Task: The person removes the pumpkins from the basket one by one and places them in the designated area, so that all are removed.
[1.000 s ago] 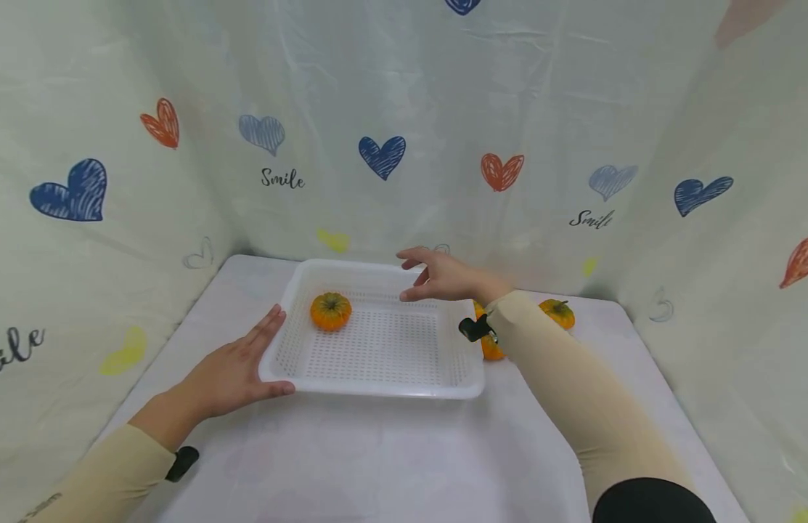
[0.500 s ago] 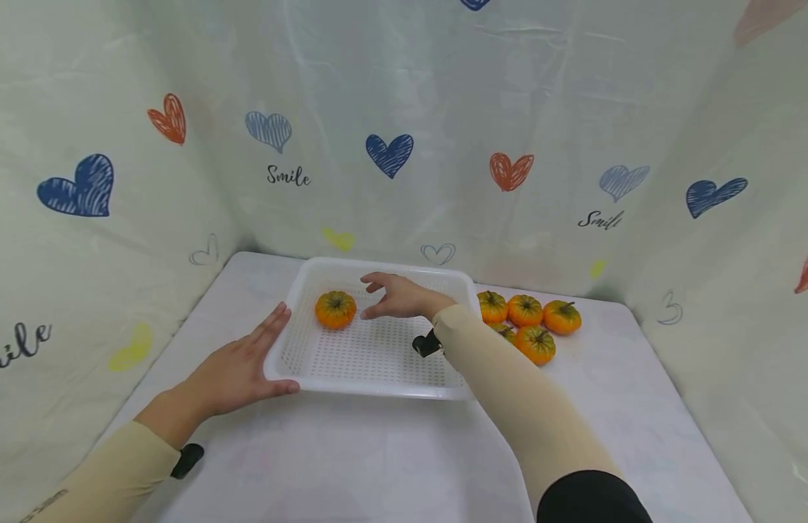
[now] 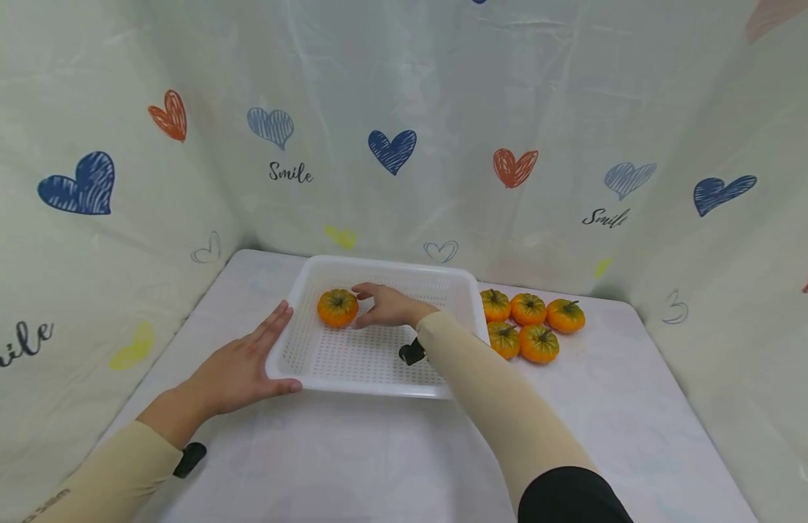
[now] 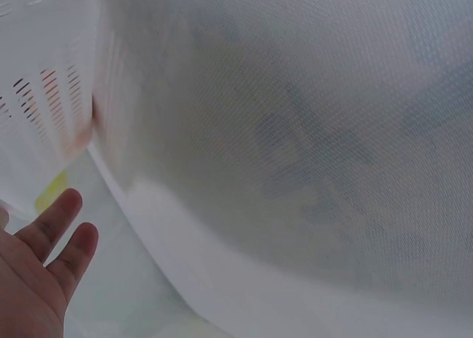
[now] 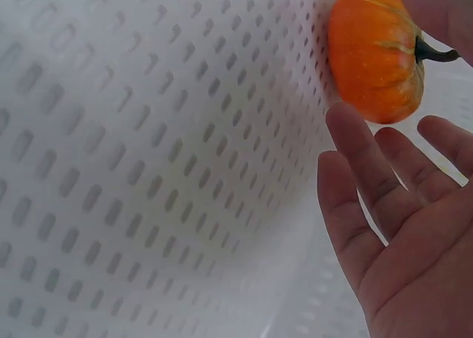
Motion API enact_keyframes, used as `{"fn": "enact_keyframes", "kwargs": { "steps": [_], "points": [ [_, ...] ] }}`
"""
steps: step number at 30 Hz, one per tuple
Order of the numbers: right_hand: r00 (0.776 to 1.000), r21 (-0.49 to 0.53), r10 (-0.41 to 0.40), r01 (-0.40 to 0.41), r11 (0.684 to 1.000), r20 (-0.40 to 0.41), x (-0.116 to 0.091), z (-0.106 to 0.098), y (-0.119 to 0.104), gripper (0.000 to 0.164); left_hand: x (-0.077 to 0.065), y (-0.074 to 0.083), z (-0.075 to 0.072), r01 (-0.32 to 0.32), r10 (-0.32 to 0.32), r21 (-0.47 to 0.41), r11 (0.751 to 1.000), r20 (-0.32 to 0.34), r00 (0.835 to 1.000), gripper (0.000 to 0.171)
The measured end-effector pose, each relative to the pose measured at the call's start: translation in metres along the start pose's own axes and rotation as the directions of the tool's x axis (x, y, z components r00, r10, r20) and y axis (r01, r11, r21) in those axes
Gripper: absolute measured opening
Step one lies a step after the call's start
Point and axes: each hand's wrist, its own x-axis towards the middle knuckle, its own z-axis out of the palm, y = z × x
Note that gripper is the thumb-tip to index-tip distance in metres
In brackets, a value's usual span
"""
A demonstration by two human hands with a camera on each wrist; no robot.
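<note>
One small orange pumpkin (image 3: 337,309) with a green stem sits in the left part of a white perforated plastic basket (image 3: 377,395). My right hand (image 3: 387,305) is inside the basket, thumb and fingers spread just to the right of that pumpkin. In the right wrist view the pumpkin (image 5: 375,53) lies close beyond the fingertips, with the thumb above and the fingers below. My left hand (image 3: 237,367) rests against the basket's left side with straight fingers, its thumb along the near left corner. The left wrist view shows two of its fingers (image 4: 74,253) beside the slotted basket wall (image 4: 44,109).
Several more small pumpkins (image 3: 539,343) stand grouped on the table right of the basket, one partly behind its rim. A white cloth covers the table (image 3: 351,457). Behind and at the sides hangs a pale curtain (image 3: 443,87) printed with hearts.
My right hand has moved left across the basket, down toward the pumpkin inside. The pumpkins on the right, earlier hidden by my arm, now show. My left hand has stayed on the basket.
</note>
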Motion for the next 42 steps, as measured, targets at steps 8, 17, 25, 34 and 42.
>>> {"fn": "enact_keyframes", "kwargs": {
  "steps": [8, 17, 25, 34, 42],
  "points": [
    [1.000, 0.018, 0.023, -0.023, 1.000, -0.006, 0.007, 0.006, 0.004, 0.081, 0.001, -0.001, 0.000, -0.009, 0.009, -0.005, 1.000, -0.006, 1.000, 0.118],
    [1.000, 0.009, -0.005, 0.005, 1.000, 0.002, 0.013, 0.004, 0.006, 0.077, 0.002, -0.001, 0.000, 0.005, -0.005, -0.003, 1.000, 0.004, 1.000, 0.119],
    [0.999, 0.065, -0.007, 0.005, 0.998, 0.031, 0.018, 0.007, 0.004, 0.084, 0.002, 0.000, 0.000, 0.021, -0.021, 0.000, 1.000, 0.013, 1.000, 0.121],
    [0.999, 0.008, -0.004, 0.004, 1.000, 0.033, 0.020, 0.015, -0.001, 0.089, 0.002, 0.001, -0.001, 0.026, -0.025, -0.003, 1.000, 0.014, 1.000, 0.120],
    [0.999, -0.039, -0.026, 0.027, 0.999, 0.035, 0.022, 0.018, -0.003, 0.089, 0.001, 0.002, -0.002, 0.017, -0.016, -0.006, 1.000, 0.005, 1.000, 0.119]
  ]
}}
